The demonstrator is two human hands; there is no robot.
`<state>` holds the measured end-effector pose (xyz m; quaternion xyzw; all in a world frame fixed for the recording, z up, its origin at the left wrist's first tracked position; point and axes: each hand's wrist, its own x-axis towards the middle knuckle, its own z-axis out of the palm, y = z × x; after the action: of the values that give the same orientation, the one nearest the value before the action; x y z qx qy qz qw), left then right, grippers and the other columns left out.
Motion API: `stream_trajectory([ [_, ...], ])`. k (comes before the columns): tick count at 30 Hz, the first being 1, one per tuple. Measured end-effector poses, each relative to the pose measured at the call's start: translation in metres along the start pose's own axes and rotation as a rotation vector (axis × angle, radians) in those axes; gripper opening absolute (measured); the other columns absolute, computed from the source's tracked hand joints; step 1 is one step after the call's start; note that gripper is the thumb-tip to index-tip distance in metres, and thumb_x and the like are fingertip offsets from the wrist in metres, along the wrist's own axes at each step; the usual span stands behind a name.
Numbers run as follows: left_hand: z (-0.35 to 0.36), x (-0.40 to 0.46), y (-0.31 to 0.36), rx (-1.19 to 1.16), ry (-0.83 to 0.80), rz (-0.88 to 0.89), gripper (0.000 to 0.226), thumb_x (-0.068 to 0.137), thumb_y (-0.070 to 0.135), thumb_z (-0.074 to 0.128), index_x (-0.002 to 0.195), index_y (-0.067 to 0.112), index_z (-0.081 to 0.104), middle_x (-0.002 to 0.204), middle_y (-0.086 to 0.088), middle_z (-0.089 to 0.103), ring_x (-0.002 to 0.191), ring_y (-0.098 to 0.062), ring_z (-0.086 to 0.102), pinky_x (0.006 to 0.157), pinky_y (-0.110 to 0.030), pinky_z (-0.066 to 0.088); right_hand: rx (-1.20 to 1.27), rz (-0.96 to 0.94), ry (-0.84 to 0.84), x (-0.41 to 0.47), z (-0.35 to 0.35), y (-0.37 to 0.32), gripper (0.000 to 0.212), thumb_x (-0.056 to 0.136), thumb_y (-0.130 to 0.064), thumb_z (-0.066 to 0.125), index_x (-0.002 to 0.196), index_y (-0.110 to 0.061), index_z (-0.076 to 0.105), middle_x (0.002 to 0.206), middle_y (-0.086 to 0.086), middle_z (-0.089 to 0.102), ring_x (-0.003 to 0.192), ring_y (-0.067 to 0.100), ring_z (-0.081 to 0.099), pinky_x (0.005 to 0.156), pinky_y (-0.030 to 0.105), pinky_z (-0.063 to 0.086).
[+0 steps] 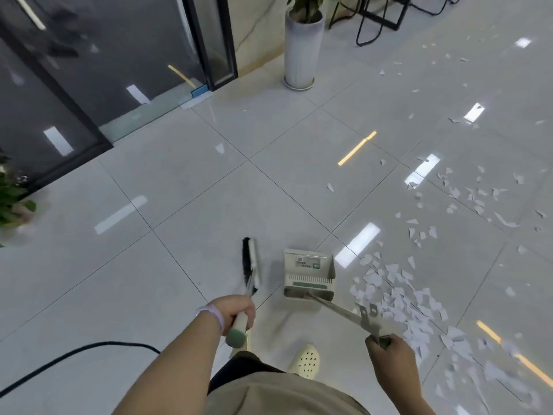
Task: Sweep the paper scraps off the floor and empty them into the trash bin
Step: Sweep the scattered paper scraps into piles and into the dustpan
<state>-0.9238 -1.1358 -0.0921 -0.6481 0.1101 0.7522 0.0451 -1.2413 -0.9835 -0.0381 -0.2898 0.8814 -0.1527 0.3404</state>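
Dozens of white torn paper scraps (398,298) cover the glossy light-grey tiled floor (185,211), all on my right side. Densest patch sits just right of the dustpan and its handle, thinner scatter runs toward the far right corner. No scraps inside the pan that I can see. Trash bin not in frame.

Dark glass partition with black frame (89,79) takes the far left. Tall white cylindrical planter with a green plant (302,52) stands past it on a saucer. Black metal chair legs (380,19) at the top right. Green leafy plant (12,199) at the left edge, blurred. Black cable (77,353) curves across the floor lower left.

Beige upright dustpan with a green strip and comb teeth (309,275) sits ahead of me, long metal handle slanting back to my right hand (386,351). Fingers curled round the green grip at the handle's end. Whether the pan's lip touches the tile, cannot tell.

Broom with black bristles and a pale head (250,262) is left of the dustpan, clear of it, bristles down by the floor. My left hand (233,313) grips its cream handle just above the green end cap, fingers wrapped tight. Pale lilac band (213,314) on that wrist.

Cream perforated clog (305,360) on my foot, between both hands.
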Motion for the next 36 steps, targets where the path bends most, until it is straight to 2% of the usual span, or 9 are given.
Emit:
stream_trajectory([
  [3,0.045,0.017,0.018,-0.103,-0.170,-0.071,0.028,0.089,-0.004,0.046,0.067,0.014,0.041,0.059,0.000,0.037,0.035,-0.006,0.036,0.031,-0.015,0.030,0.066,0.132,0.036,-0.011,-0.018,0.022,0.039,0.083,-0.018,0.062,0.055,-0.012,0.035,0.050,0.005,0.036,0.053,0.026,0.035,0.054,0.033,0.031],
  [6,0.078,0.017,0.040,-0.041,-0.252,-0.038,0.031,0.092,-0.001,0.044,0.066,0.015,0.039,0.057,0.003,0.034,0.033,-0.004,0.033,0.030,-0.015,0.028,0.149,0.235,0.101,-0.016,-0.035,0.036,0.030,0.074,-0.028,0.058,0.061,-0.012,0.036,0.050,0.006,0.036,0.050,0.023,0.037,0.054,0.031,0.035],
  [10,0.105,0.008,0.062,-0.045,-0.278,-0.025,0.032,0.093,-0.002,0.043,0.067,0.016,0.037,0.055,0.002,0.034,0.032,-0.005,0.033,0.029,-0.015,0.028,0.135,0.156,0.135,-0.012,-0.044,0.036,0.035,0.084,-0.011,0.063,0.059,-0.008,0.038,0.050,0.004,0.037,0.050,0.023,0.034,0.052,0.030,0.028],
  [13,0.103,0.001,0.074,-0.035,-0.260,-0.018,0.032,0.093,-0.002,0.043,0.067,0.016,0.036,0.053,0.002,0.035,0.032,-0.005,0.033,0.029,-0.014,0.028,0.176,0.192,0.174,-0.012,-0.039,0.024,0.031,0.085,-0.011,0.062,0.061,-0.004,0.044,0.052,0.007,0.044,0.051,0.025,0.039,0.052,0.031,0.032],
  [20,0.047,-0.016,0.095,-0.098,-0.184,-0.019,0.025,0.092,-0.003,0.047,0.076,0.015,0.039,0.057,0.002,0.038,0.034,-0.005,0.038,0.031,-0.013,0.033,0.257,0.314,0.295,-0.003,-0.029,-0.016,0.026,0.079,-0.019,0.055,0.061,-0.004,0.044,0.053,0.010,0.044,0.051,0.030,0.044,0.050,0.046,0.054],
  [26,-0.028,-0.022,0.104,-0.216,-0.169,-0.062,0.025,0.091,-0.002,0.048,0.074,0.015,0.040,0.055,0.003,0.039,0.034,-0.006,0.039,0.033,-0.013,0.035,0.283,0.328,0.288,-0.002,0.015,-0.067,0.027,0.079,-0.017,0.055,0.058,-0.007,0.041,0.052,0.008,0.041,0.050,0.027,0.043,0.047,0.053,0.053],
  [30,-0.071,-0.028,0.124,-0.287,-0.152,-0.073,0.027,0.092,-0.001,0.046,0.071,0.015,0.039,0.051,0.003,0.039,0.031,-0.006,0.039,0.034,-0.011,0.034,0.272,0.286,0.254,0.003,0.047,-0.106,0.029,0.081,-0.017,0.056,0.057,-0.007,0.042,0.052,0.008,0.042,0.049,0.025,0.041,0.049,0.048,0.053],
  [33,-0.098,-0.031,0.143,-0.325,-0.154,-0.059,0.029,0.093,0.000,0.044,0.070,0.017,0.037,0.048,0.002,0.038,0.030,-0.006,0.039,0.032,-0.011,0.035,0.283,0.238,0.235,0.010,0.066,-0.140,0.032,0.082,-0.014,0.056,0.056,-0.008,0.038,0.052,0.008,0.039,0.049,0.025,0.038,0.050,0.039,0.040],
  [36,-0.122,-0.035,0.162,-0.357,-0.130,-0.040,0.029,0.093,-0.001,0.043,0.071,0.017,0.037,0.048,0.003,0.038,0.029,-0.005,0.038,0.034,-0.011,0.035,0.291,0.230,0.205,0.017,0.081,-0.170,0.030,0.081,-0.014,0.055,0.058,-0.008,0.037,0.054,0.008,0.040,0.052,0.025,0.038,0.052,0.035,0.036],
])
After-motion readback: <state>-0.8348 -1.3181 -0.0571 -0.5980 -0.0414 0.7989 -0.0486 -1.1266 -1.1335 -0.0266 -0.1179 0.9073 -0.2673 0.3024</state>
